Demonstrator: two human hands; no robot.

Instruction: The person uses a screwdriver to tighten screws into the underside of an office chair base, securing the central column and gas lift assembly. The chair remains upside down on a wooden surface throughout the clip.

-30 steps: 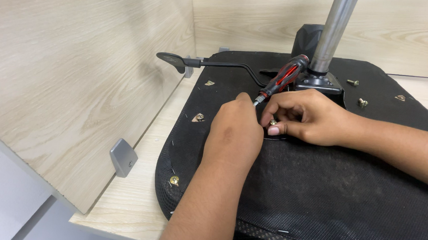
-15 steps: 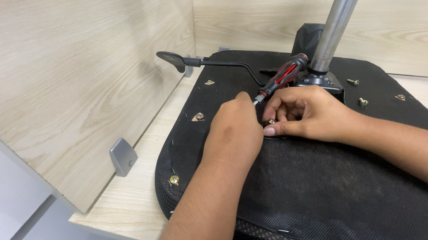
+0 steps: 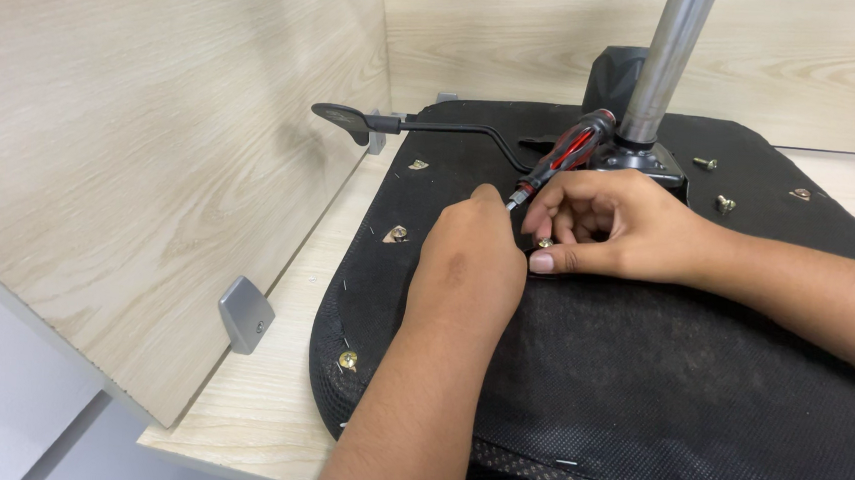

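A black chair seat [image 3: 658, 386] lies upside down on a light wooden desk. My left hand [image 3: 466, 263] rests on the seat with its fingers curled down and hidden, right by the tip of a red and black screwdriver [image 3: 566, 151]. The screwdriver's handle leans free against the chair mechanism [image 3: 643, 163]. Coming in from the right, my right hand [image 3: 619, 228] pinches a small brass screw [image 3: 545, 243] between thumb and fingers against the seat. The two hands touch at the fingertips.
A metal post [image 3: 667, 61] rises from the mechanism. A black lever [image 3: 395, 124] sticks out to the left. Loose screws [image 3: 725, 203] and brass fittings [image 3: 396, 234] dot the seat. Wooden panels stand at the left and back, with a grey bracket [image 3: 244, 312] on the left one.
My right hand has shifted its fingers slightly around the screw. The left hand and the screwdriver have stayed in place.
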